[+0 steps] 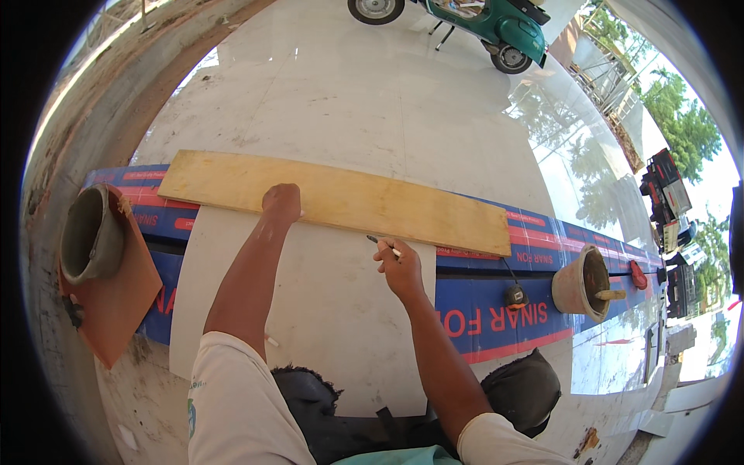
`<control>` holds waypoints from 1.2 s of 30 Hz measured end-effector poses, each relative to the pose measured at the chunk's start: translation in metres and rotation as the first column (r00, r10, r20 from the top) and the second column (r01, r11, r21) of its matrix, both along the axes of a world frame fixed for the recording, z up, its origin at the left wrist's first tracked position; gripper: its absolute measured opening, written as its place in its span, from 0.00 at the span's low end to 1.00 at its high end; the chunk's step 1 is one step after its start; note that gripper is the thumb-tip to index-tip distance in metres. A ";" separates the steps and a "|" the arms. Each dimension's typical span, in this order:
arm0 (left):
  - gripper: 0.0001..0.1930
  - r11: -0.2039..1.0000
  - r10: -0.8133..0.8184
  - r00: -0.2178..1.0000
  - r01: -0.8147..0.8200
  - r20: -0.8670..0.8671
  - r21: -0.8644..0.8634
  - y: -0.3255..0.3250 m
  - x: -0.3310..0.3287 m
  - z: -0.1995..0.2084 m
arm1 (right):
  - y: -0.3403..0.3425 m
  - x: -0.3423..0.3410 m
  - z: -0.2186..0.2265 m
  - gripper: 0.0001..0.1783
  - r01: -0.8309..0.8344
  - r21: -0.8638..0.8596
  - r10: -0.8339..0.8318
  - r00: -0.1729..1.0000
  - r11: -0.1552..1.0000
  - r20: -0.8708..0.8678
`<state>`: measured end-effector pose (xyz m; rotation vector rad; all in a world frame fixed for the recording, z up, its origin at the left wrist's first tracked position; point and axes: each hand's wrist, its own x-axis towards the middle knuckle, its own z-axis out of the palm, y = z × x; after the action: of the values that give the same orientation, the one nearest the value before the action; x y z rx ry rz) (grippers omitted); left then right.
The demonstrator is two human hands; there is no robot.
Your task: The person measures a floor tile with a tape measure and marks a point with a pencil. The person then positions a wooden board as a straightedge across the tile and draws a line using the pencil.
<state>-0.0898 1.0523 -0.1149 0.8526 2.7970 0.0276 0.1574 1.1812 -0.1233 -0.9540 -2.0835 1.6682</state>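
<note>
A long, pale plywood board (pixel 403 198) lies across a large light tile (pixel 310 263) and the blue-and-red cardboard beneath. My left hand (pixel 281 203) is closed at the board's near edge, left of its middle, its fingers curled over the wood. In my right hand (pixel 399 270) is a slim dark-tipped marker (pixel 382 242), its tip close to the board's near edge. A tape measure (pixel 516 296) rests on the cardboard near the board's right end, a thin strip running from it toward the board.
On the left, a grey bucket (pixel 93 232) stands on an orange-brown tile (pixel 139 279). To the right, a pale bucket (pixel 581 283) holds a wooden-handled tool, with a red object (pixel 638 274) beyond. A green scooter (pixel 496 31) is parked on the glossy floor at the far side.
</note>
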 end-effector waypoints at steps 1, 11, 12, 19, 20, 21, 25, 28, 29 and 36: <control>0.17 1.000 0.008 1.000 -0.008 -0.010 0.002 -0.001 0.000 0.000 | -0.004 -0.005 -0.002 0.15 -0.008 0.014 0.008 1.000 1.000 -0.006; 0.17 1.000 0.015 1.000 -0.015 -0.015 0.013 -0.008 -0.003 -0.002 | 0.031 0.012 -0.006 0.14 0.172 0.097 -0.177 0.983 0.980 0.051; 0.17 1.000 0.012 1.000 -0.012 -0.011 0.015 -0.007 -0.004 -0.004 | 0.039 0.020 -0.003 0.14 0.207 0.094 -0.212 0.976 0.974 0.055; 0.18 0.999 0.028 1.000 -0.027 -0.009 0.017 -0.009 -0.003 -0.003 | 0.080 0.051 -0.004 0.14 0.342 0.100 -0.352 0.931 0.934 0.096; 0.18 1.000 0.027 1.000 -0.027 -0.008 0.015 -0.010 -0.004 -0.004 | 0.083 0.055 -0.003 0.14 0.360 0.130 -0.374 0.922 0.924 0.104; 0.18 1.000 0.027 1.000 -0.027 -0.008 0.012 -0.010 -0.004 -0.004 | 0.087 0.058 -0.002 0.15 0.376 0.161 -0.395 0.912 0.913 0.111; 0.18 0.998 0.044 0.999 -0.044 -0.011 0.038 -0.010 0.000 -0.004 | 0.096 0.070 0.005 0.14 0.411 0.329 -0.474 0.869 0.850 0.138; 0.18 0.998 0.042 0.999 -0.041 -0.016 0.044 -0.010 0.002 -0.005 | 0.091 0.074 0.022 0.14 0.421 0.284 -0.465 0.879 0.861 0.108; 0.18 0.998 0.045 0.999 -0.044 -0.008 0.043 -0.010 0.002 -0.005 | 0.088 0.074 0.028 0.14 0.422 0.226 -0.448 0.891 0.878 0.074; 0.16 0.970 0.073 0.993 -0.049 -0.094 0.237 0.002 0.026 0.003 | 0.056 0.025 0.130 0.17 0.153 0.157 -0.148 0.988 0.976 -0.039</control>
<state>-0.0636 1.0544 -0.1120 0.8393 2.9566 0.3399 0.1826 1.2367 0.0064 -1.0037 -2.0365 1.4085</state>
